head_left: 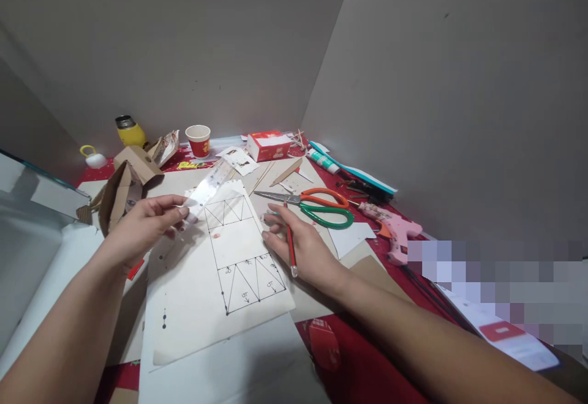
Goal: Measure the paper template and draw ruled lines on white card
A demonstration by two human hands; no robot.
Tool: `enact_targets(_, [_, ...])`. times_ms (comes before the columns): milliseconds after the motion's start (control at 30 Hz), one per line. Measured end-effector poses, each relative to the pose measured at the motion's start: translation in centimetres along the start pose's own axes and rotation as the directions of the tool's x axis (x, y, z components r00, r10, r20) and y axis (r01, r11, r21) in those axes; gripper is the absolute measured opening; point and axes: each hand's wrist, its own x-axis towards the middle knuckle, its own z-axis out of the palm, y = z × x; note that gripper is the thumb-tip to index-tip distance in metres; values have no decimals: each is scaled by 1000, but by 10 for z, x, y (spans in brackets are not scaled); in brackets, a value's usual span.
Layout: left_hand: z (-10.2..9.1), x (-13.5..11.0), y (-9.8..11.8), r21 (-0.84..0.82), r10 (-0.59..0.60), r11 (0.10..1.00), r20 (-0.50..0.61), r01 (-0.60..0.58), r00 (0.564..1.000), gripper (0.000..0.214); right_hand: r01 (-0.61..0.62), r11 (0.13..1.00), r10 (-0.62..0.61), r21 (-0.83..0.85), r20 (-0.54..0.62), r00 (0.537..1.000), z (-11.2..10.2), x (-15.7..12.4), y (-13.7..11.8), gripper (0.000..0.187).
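Observation:
My left hand point(158, 217) pinches the near end of a clear plastic ruler point(214, 183), tilted above the paper's left part. A red pencil point(290, 242) rests in my right hand point(303, 245), its blunt end pointing toward me and its tip hidden by the fingers. Beneath both hands lies a white sheet of paper point(188, 306) with ruled black lines, triangles and small written marks. Scissors point(316, 199) with one orange and one green handle lie just beyond my right hand, blades pointing left.
A pink glue gun point(390, 229) and a partly blurred phone point(496, 324) are on the right. Along the back stand a paper cup point(198, 141), a red box point(269, 145) and a yellow bottle point(130, 131). Cut cardboard point(138, 171) sits at left; grey walls point(220, 43) surround the table.

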Motion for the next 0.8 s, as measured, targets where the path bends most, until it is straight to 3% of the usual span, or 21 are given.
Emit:
enact_targets(300, [-1, 7, -12, 55, -64, 997, 53, 61, 996, 42, -24, 998, 26, -61, 39, 999, 4, 2, 4, 53])
enact_targets(567, [-3, 10, -14, 26, -64, 998, -4, 64, 998, 50, -38, 998, 41, -50, 48, 998, 5, 2, 3, 51])
enact_targets(800, [-2, 14, -25, -29, -138, 990, -28, 137, 990, 40, -77, 997, 78, -11, 52, 996, 7, 5, 3, 52])
